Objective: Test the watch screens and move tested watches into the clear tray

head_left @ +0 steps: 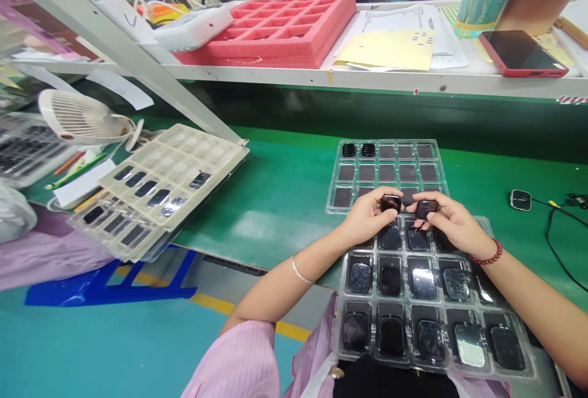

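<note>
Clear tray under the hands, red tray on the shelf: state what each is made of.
The clear compartmented tray looks like thin moulded plastic, glossy and see-through. The red compartmented tray looks like matte, thick, soft-edged foam, type unclear.

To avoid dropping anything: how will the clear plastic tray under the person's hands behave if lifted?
The clear plastic tray looks thin, so it will probably flex if lifted by one edge. The dark glossy pieces lie open in its pockets, so they may slide out when it tilts.
</note>
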Demonstrator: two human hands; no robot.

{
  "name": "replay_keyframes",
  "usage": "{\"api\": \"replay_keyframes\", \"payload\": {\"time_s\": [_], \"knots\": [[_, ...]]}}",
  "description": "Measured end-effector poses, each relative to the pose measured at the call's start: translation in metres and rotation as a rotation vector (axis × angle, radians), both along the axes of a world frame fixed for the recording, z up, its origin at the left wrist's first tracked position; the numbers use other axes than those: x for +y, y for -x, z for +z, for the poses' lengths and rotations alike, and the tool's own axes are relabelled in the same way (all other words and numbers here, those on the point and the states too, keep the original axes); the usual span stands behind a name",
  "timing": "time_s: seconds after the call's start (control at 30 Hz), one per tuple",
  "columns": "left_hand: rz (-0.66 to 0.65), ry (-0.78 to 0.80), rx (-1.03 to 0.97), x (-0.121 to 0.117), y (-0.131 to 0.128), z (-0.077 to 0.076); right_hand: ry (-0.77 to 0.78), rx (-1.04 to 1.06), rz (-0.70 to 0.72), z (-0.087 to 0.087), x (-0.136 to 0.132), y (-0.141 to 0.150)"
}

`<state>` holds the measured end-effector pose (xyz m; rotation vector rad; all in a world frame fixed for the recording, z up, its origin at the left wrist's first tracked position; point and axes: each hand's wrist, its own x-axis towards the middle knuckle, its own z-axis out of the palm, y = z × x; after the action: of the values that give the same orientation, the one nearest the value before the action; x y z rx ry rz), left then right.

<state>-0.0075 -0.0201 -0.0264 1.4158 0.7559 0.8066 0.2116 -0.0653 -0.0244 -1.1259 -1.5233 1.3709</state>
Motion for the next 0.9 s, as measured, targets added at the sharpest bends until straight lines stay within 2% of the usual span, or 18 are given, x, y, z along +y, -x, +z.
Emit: {"api": "replay_keyframes", "payload": {"time_s": [0.33,0.7,0.9], "knots": [[-0.012,-0.181,0.183,0.000,0.003,0.007,-0.061,-0.005,0.011,0.001,-0.001,0.001],[0.012,-0.163,0.154,0.002,0.003,-0.002,-0.022,-0.007,0.003,0.000,0.000,0.000],[0.016,-0.146,0.139,0.001,0.003,-0.003,0.001,0.004,-0.005,0.001,-0.001,0.001]]}}
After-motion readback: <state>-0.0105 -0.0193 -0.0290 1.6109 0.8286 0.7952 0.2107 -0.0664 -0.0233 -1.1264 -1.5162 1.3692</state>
